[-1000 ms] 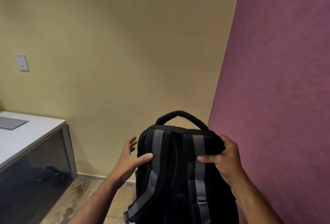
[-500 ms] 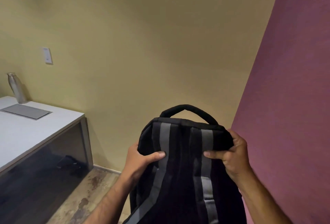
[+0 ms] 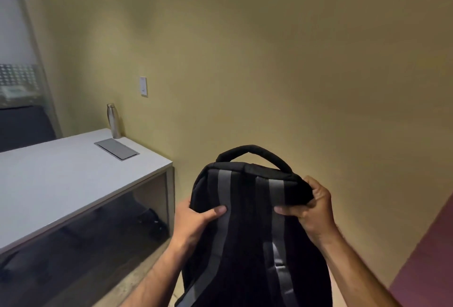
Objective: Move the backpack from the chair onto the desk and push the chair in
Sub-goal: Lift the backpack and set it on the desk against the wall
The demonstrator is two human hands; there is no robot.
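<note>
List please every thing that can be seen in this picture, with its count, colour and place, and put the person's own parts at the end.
backpack: one, black with grey straps, held up in the air, right of the desk
desk: one, white top with dark glass side, at left
bottle: one, silver metal, upright at the desk's far corner by the wall
cover plate: one, grey, set flat in the desk top near the bottle
wall plate: one, white, on the yellow wall above the desk
purple wall: one, at lower right
left hand: one, gripping the backpack's upper left side
right hand: one, gripping the backpack's upper right corner
</note>
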